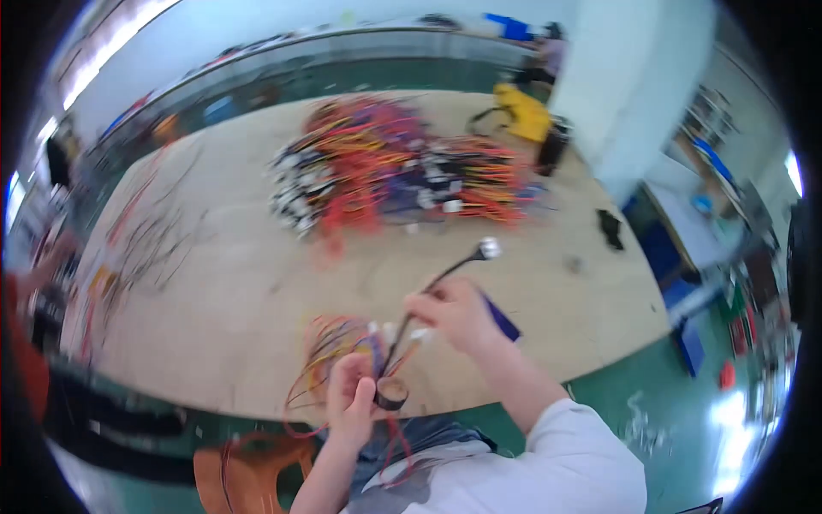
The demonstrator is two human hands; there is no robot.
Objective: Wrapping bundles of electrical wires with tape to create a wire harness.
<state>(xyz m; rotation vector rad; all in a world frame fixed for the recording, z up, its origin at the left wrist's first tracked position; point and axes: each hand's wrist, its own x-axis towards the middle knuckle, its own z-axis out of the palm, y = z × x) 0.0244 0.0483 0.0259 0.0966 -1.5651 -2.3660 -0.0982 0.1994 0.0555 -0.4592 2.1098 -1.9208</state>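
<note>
Nearest, bottom of frame: our white shirt (565, 467) and blue jeans (462, 433), orange plastic stool (224, 475) at lower left. Our left hand (349, 398), lower centre, is curled closed at the lower end of the black-wrapped cable (440, 277); the tape roll (391, 394) sits against its thumb. Can't tell if those fingers grip the roll too. Our right hand (454, 313), centre, has thumb and fingers pinched together on the same cable further up; its white connector (489, 248) end sticks out past them, toward upper right.

Just beside the left hand, on the near edge of the tabletop (231, 291): loose multicoloured wire bundle (334, 344), some strands looping over the edge. Dark blue block (503, 319) just right of the right hand, partly behind it.

Mid-frame left: scattered thin dark wires (158, 248). Mid-frame right: small black item (610, 230), type unclear. Upper centre: big wire-harness pile (368, 163), red, orange, purple, with white and black connectors. Right of it, dark bottle (554, 146) and yellow bag (524, 114). Farthest, upper right: white pillar (638, 77). We've got blur throughout.
</note>
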